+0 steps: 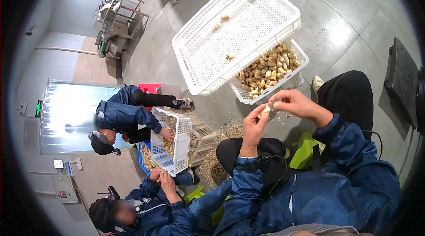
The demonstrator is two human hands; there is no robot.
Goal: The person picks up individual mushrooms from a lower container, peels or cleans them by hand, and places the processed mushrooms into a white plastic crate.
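My left hand [252, 132] is closed, its thumb and fingers pinching a small cream-coloured, mushroom-like piece [265, 111]. From the right, my right hand [299, 103] meets it with bent fingers pressed on the same piece. Whether a small blade sits in the right fingers is too small to tell. Just beyond my hands, a white crate [300, 69] holds many similar brown and cream pieces [265, 69]. A large white perforated tray [230, 32] rests tilted over that crate's far side, with a few pieces lying on it.
Brown and cream scraps [212, 165] lie heaped on the floor by my left knee. Leftward, two co-workers sit around white crates [181, 143] and a blue crate [142, 158]. A dark flat platform [402, 83] stands at right. Metal tables [113, 28] are at the far left.
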